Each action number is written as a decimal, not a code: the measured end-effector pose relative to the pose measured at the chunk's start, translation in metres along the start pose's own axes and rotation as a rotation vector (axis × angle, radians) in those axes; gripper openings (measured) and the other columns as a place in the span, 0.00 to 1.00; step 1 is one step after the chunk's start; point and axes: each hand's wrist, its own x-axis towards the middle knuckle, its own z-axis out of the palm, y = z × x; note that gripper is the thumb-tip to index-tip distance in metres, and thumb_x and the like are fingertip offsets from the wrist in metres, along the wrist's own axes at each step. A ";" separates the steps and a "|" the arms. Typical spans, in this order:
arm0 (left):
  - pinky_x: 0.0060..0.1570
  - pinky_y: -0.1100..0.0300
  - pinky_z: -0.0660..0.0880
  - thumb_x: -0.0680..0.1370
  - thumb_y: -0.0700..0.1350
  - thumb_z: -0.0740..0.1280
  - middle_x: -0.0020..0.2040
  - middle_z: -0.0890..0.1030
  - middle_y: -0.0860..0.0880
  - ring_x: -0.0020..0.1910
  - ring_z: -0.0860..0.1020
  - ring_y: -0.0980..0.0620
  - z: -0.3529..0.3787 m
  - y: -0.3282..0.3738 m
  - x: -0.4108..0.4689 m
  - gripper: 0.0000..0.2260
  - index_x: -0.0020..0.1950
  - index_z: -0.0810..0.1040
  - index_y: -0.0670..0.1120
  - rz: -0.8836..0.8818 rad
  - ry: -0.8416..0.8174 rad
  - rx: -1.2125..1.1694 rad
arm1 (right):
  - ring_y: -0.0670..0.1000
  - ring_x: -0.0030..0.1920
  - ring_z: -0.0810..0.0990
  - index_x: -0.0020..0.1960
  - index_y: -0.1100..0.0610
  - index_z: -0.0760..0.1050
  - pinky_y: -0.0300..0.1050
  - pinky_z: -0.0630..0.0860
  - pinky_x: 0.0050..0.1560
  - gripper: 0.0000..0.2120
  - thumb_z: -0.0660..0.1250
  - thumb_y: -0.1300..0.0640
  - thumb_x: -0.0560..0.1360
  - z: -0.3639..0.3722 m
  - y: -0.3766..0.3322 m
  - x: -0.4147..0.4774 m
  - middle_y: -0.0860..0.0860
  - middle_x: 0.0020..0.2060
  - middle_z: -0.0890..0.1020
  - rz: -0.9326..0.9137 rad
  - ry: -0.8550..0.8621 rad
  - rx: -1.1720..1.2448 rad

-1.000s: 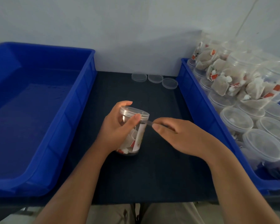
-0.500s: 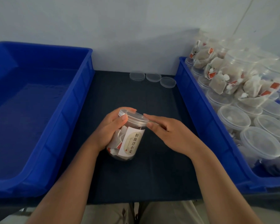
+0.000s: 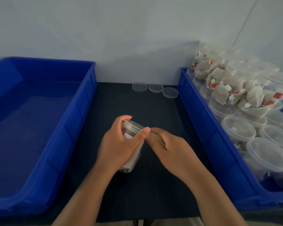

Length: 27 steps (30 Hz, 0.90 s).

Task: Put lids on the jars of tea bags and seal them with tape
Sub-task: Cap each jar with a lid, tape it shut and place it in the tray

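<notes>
The jar [image 3: 133, 128] is gripped, tilted, on the worktop [image 3: 137, 105] by the left hand [image 3: 116, 144]; the right hand [image 3: 168, 147] is curled at the lid [image 3: 129, 123], its grip cannot be told. Tape is best smoothed flat over the seam.

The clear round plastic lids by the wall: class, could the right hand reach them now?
Probably yes: only bare dark mat lies between the right hand and the clear lids.

Single head view, worn above near edge of surface [image 3: 137, 103], facing forward and down. Wide angle; lines bow toward frame edges. Left hand [image 3: 116, 144] and right hand [image 3: 168, 144] close, low centre, forearms running up from bottom edge. Left bin [image 3: 82, 121], right bin [image 3: 203, 128] flank frame sides; wall [image 3: 121, 30] fills top third.
</notes>
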 end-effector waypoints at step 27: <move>0.45 0.69 0.76 0.76 0.78 0.54 0.56 0.80 0.68 0.52 0.79 0.71 -0.016 -0.012 0.005 0.32 0.76 0.66 0.66 0.121 0.037 0.026 | 0.25 0.49 0.75 0.76 0.30 0.66 0.29 0.73 0.46 0.25 0.53 0.29 0.81 0.008 -0.003 0.009 0.21 0.51 0.76 -0.056 0.040 0.013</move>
